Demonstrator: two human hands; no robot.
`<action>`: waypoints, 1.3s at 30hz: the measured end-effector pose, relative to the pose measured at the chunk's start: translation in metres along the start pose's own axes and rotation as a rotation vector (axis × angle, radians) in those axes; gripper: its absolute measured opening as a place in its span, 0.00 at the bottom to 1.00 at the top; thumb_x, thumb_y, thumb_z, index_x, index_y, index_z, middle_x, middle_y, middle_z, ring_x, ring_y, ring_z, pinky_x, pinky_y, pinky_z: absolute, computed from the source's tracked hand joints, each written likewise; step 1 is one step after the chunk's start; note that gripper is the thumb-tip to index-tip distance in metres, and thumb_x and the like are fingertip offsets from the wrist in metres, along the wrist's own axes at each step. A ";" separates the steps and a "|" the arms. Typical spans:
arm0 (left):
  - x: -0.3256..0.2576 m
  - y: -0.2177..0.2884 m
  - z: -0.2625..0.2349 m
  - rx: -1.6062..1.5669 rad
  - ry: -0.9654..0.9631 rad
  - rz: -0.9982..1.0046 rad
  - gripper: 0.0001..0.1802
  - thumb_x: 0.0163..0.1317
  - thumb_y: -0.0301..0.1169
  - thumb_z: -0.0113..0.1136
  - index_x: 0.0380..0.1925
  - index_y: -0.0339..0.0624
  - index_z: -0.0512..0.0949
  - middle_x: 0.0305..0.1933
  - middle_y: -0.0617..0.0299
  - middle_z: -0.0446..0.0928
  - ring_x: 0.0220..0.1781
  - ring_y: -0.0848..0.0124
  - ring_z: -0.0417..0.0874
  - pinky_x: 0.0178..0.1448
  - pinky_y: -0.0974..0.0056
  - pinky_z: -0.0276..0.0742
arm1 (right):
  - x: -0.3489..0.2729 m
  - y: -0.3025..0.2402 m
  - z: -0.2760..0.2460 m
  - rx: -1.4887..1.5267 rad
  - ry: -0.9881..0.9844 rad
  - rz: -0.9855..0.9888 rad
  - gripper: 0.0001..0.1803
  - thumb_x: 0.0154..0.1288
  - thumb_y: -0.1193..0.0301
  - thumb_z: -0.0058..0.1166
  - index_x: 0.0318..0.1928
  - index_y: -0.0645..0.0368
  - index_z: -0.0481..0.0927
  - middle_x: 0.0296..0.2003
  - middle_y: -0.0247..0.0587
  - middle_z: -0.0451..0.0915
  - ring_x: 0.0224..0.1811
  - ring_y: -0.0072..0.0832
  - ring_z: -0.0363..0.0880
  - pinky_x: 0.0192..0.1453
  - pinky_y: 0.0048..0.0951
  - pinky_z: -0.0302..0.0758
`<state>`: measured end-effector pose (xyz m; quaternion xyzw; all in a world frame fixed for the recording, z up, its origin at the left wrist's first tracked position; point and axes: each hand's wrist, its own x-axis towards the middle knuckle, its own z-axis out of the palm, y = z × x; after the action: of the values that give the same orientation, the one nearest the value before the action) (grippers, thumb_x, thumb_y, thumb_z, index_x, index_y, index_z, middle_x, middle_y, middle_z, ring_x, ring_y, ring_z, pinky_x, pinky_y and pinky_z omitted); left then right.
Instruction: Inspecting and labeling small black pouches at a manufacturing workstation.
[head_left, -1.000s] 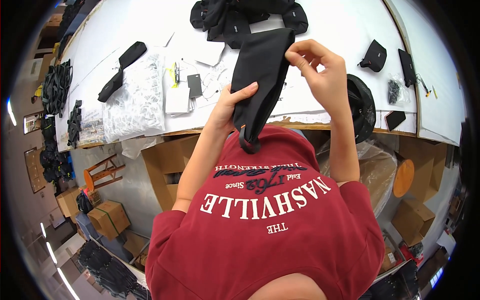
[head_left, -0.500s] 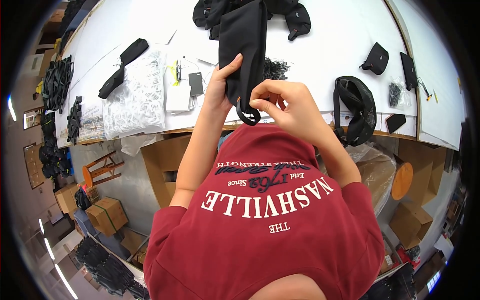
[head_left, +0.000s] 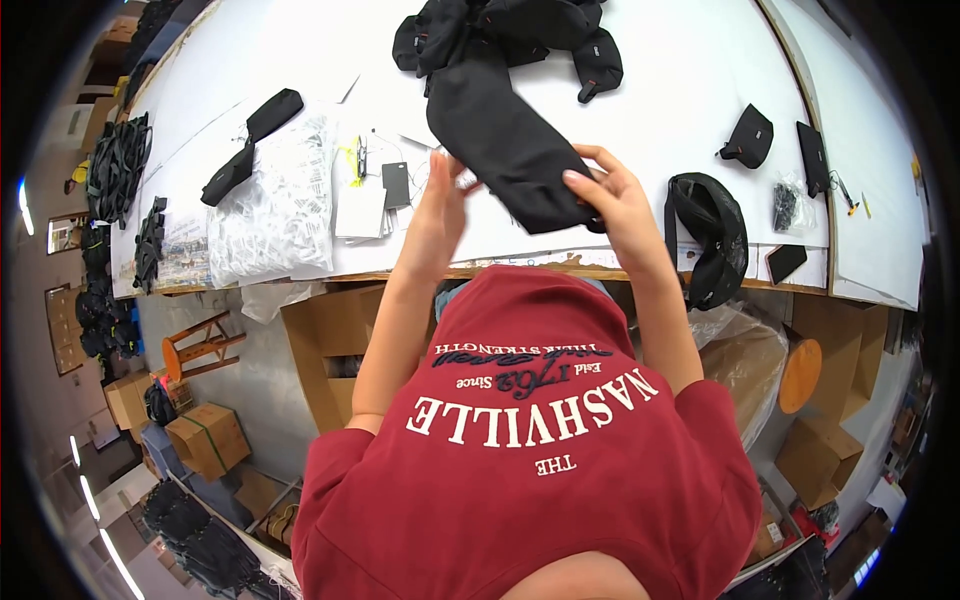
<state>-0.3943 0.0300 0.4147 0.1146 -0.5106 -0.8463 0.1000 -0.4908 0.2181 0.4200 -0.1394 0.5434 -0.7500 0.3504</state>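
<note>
Compared with half a second ago, the black fabric piece (head_left: 505,140) has come down: it was held upright in front of us, and now it lies slanted over the white table (head_left: 650,90), its far end near the pile of black garments (head_left: 500,25) and its near end at the table's near edge. Going from left to right, we see first a bundle of black straps (head_left: 118,165) at the far left of the table, then a long black pouch (head_left: 250,140) lying partly on a heap of clear plastic bags (head_left: 270,205), whose contents we cannot tell. Next come some white papers with a small dark tag (head_left: 396,184) on top. Our left hand (head_left: 440,205) is now raised at the left side of the fabric piece, the fingers straight and pressed together, touching its edge; before, this hand was wrapped around the fabric. Our right hand (head_left: 615,200) has moved to the near right end of the fabric and pinches it, the thumb below and the other fingers a little spread on top. To the right lies a black mesh cap (head_left: 710,235) hanging over the table's near edge, then a small black cap (head_left: 750,135) and a small clear bag (head_left: 787,205) holding dark little parts. Under the table, at the near left, stands an open cardboard box (head_left: 320,350); its inside is hidden from us.
</note>
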 end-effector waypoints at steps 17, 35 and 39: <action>-0.029 0.006 -0.011 0.459 0.062 0.114 0.12 0.58 0.27 0.61 0.43 0.39 0.76 0.38 0.66 0.78 0.38 0.80 0.75 0.44 0.76 0.69 | -0.041 -0.009 -0.001 -0.285 -0.129 -0.205 0.24 0.56 0.66 0.59 0.54 0.56 0.72 0.46 0.39 0.75 0.49 0.23 0.72 0.56 0.26 0.66; -0.025 0.001 -0.018 0.355 0.005 0.245 0.15 0.63 0.41 0.55 0.35 0.39 0.73 0.34 0.65 0.71 0.38 0.78 0.69 0.46 0.74 0.63 | -0.022 -0.013 -0.011 -0.300 -0.059 -0.145 0.20 0.51 0.79 0.61 0.46 0.59 0.73 0.36 0.33 0.76 0.40 0.18 0.73 0.46 0.19 0.69; -0.024 -0.007 -0.015 0.387 -0.018 0.250 0.14 0.64 0.40 0.54 0.38 0.39 0.73 0.37 0.65 0.69 0.39 0.78 0.68 0.46 0.74 0.62 | -0.018 -0.005 -0.016 -0.363 0.057 -0.354 0.18 0.49 0.85 0.56 0.43 0.61 0.74 0.35 0.35 0.75 0.39 0.22 0.74 0.45 0.20 0.69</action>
<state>-0.3673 0.0277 0.4038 0.0600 -0.6743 -0.7148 0.1755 -0.4892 0.2422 0.4214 -0.2716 0.6461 -0.6934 0.1674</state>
